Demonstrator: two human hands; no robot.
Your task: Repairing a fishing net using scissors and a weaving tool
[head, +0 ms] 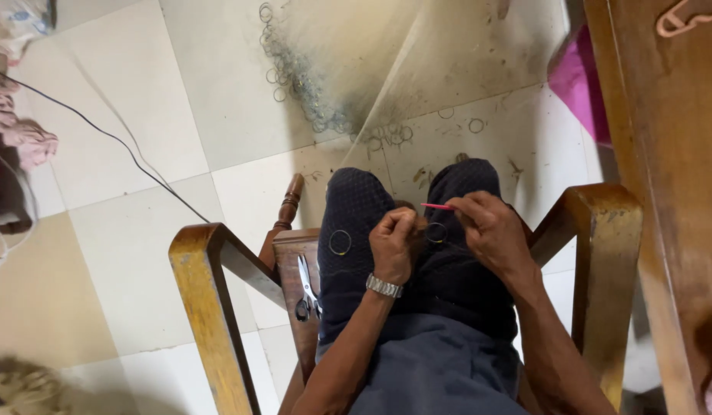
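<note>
Ring (436, 232), a thin wire hoop, sat between the two hands above the person's dark-trousered knees, at the front of a wooden chair (210, 307). Fingers of the left hand (393, 244) were pinched together on the hoop's near edge, a metal watch (383, 287) circling that wrist. Fingers of the right hand (490, 230) were closed on a slim pink hook (436, 206), its tip pointing left toward the other hand, just above the hoop. A second, paler hoop (340, 242) lay flat on the left thigh, apart from both hands. Scissors (307, 288) rested on the chair seat beside that thigh, handles toward the camera. On the tiled floor (125, 230) beyond the knees, a heap of loose wire rings (302, 81) trailed from the top of the frame down toward the feet, with a few stray hoops near it. A black cable (102, 132) ran across the tiles at left. A magenta cloth (577, 81) showed beside a wooden panel (663, 192) at right.
</note>
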